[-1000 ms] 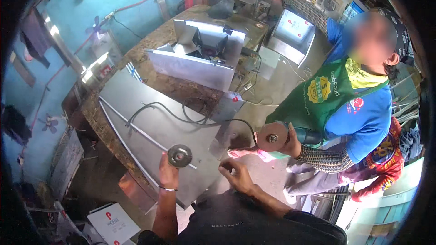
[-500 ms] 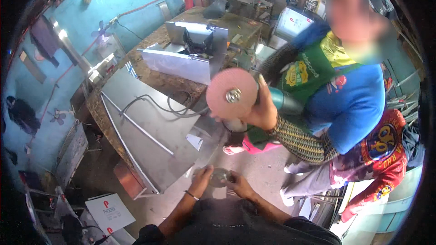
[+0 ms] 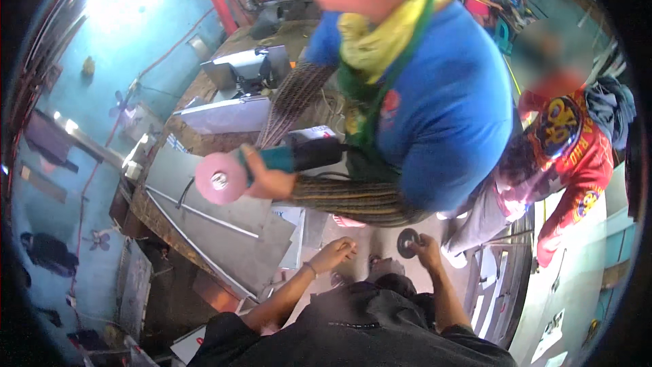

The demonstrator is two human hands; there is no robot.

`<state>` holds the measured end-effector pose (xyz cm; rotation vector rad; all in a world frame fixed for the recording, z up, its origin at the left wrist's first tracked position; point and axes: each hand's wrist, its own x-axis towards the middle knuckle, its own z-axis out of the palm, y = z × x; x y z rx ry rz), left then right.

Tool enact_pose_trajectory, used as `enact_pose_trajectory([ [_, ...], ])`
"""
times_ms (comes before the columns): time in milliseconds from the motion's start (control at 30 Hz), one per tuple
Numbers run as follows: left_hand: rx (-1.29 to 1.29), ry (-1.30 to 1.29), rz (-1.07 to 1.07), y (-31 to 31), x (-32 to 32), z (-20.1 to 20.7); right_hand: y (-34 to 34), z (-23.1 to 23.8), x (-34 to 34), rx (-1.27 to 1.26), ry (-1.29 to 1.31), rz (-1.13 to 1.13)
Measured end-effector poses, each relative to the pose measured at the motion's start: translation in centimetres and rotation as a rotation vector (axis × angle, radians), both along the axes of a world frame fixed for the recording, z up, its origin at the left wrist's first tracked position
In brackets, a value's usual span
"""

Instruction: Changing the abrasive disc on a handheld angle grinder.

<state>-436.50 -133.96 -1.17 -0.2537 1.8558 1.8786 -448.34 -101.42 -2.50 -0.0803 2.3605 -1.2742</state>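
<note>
My right hand (image 3: 428,254) grips a dark grinding disc (image 3: 408,243) by its edge, holding it out in front of my body. To its left, my left hand (image 3: 333,253) is closed with the fingers curled in; whether anything small is inside cannot be seen. A co-worker in a blue shirt and green apron stands just ahead, holding an angle grinder (image 3: 277,158) with a pink disc (image 3: 221,179) over the metal sheet. The two discs are well apart.
A grey metal sheet (image 3: 204,207) lies on the workbench (image 3: 192,92) at the left, with bent sheet-metal pieces (image 3: 227,115) behind it. Another person in a red jacket (image 3: 577,143) bends at the right. Metal strips (image 3: 490,275) lean near my right side.
My hands have separated; the disc both touched is now in the right hand alone. The co-worker has come closer, and the grinder has shifted left over the sheet. My view has turned.
</note>
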Motion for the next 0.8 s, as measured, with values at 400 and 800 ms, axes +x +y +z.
enact_pose_trajectory([
  [400,0.25,-0.218,0.436,-3.8,7.0,-20.1,3.6,-15.1,-21.8,0.299,0.25,0.102],
  [800,-0.191,-0.618,0.552,12.2,2.4,-14.9,4.7,-17.5,-35.2,0.315,-0.012,-0.111],
])
